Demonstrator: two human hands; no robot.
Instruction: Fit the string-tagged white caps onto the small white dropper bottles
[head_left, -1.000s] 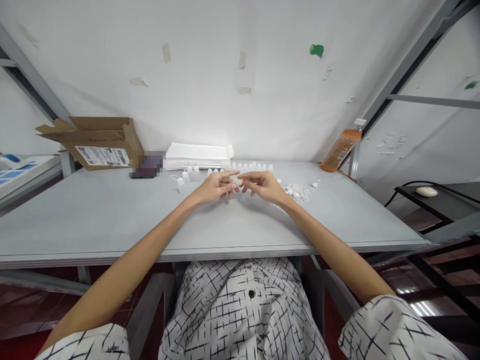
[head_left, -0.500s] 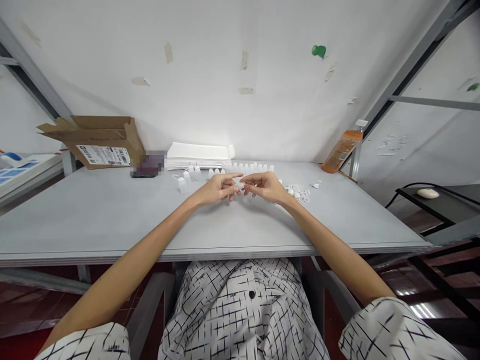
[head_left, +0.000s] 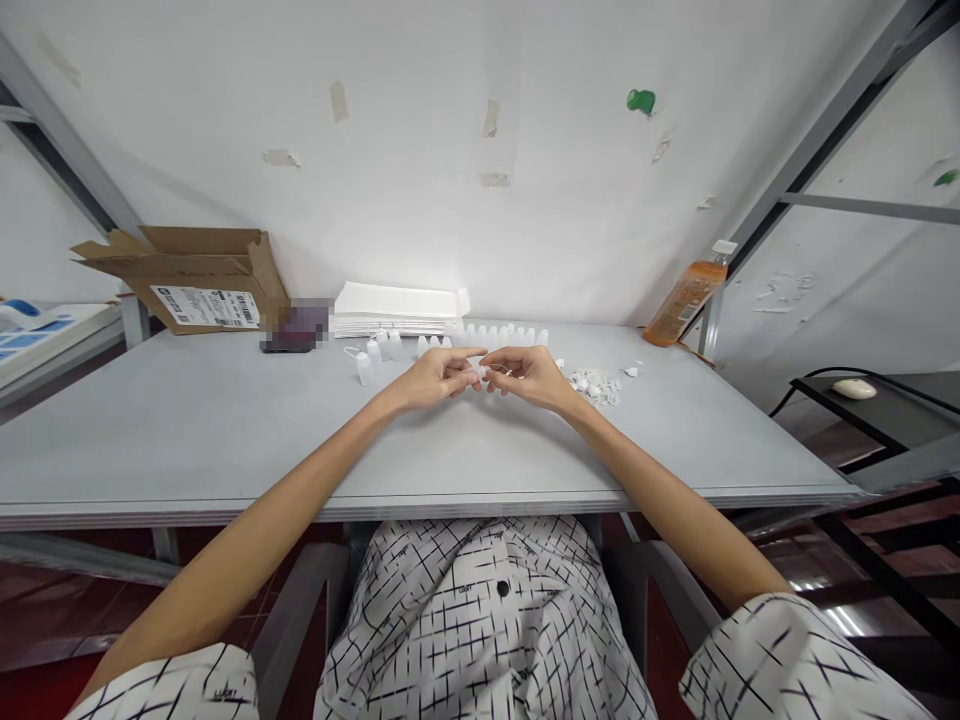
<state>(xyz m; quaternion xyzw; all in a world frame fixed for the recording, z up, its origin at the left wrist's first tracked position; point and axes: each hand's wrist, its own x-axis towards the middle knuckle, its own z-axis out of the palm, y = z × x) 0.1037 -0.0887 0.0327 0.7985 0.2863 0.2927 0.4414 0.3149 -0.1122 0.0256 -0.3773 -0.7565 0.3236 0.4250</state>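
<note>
Barely shifted, the left hand (head_left: 435,376) and right hand (head_left: 529,374) pinch a small white piece (head_left: 481,373) between them above the gray table (head_left: 465,450); cardboard box (head_left: 202,285) left of them, orange bottle (head_left: 685,303) right, wall (head_left: 420,220) beyond.

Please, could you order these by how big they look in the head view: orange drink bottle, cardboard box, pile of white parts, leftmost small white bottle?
Cardboard box
Orange drink bottle
Pile of white parts
Leftmost small white bottle
</note>
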